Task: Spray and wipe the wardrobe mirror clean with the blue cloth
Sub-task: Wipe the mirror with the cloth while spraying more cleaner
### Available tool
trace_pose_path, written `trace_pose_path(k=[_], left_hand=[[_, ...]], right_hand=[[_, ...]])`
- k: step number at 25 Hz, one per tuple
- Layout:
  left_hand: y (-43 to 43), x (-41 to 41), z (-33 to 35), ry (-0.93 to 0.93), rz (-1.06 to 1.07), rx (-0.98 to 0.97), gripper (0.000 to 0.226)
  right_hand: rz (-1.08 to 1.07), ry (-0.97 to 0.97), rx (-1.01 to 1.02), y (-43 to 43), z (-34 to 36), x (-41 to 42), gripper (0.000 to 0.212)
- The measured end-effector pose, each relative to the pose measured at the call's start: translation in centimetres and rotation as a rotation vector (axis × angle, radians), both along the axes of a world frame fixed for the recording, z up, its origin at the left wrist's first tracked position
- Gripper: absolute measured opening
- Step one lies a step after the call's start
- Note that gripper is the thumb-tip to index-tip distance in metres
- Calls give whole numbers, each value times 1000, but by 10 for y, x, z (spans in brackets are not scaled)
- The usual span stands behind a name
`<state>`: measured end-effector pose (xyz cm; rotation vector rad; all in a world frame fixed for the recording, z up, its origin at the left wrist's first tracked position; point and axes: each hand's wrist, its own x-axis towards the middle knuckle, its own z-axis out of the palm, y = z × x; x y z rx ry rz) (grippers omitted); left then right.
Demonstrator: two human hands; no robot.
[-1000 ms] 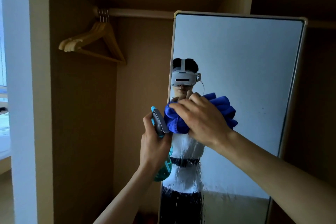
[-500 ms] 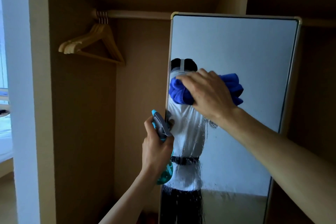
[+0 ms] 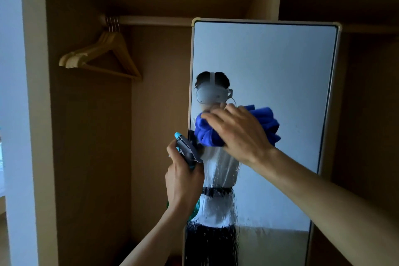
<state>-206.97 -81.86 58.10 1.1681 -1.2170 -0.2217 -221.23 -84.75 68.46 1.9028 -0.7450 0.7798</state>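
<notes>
The tall wardrobe mirror (image 3: 280, 67) stands in a pale frame inside the wardrobe. My right hand (image 3: 239, 134) holds the bunched blue cloth (image 3: 207, 135) against the glass near the mirror's left edge, at mid height, with fingers spread over it. My left hand (image 3: 183, 181) grips a teal spray bottle (image 3: 187, 150) with a grey trigger head, just left of and below the cloth, in front of the mirror's left edge. Wet streaks (image 3: 218, 181) run down the lower left of the glass.
Several wooden hangers (image 3: 103, 54) hang from the rail (image 3: 151, 20) at the upper left. Brown wardrobe walls close in on both sides of the mirror. A white wall edge (image 3: 15, 114) runs down the far left.
My right hand swept the cloth up the glass and has brought it back down, staying near the left edge. The left hand keeps the bottle in about the same place.
</notes>
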Motion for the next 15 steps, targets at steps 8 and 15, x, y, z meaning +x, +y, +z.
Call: trace_pose_path(k=[8,15], left_hand=[[-1,-18,3,-8,123,8,53],[1,-31,9,35,175,0,48]], right_hand=[[51,-103,-30,-10,56,-32,54],[34,65,6,-19,-27,-41,57]])
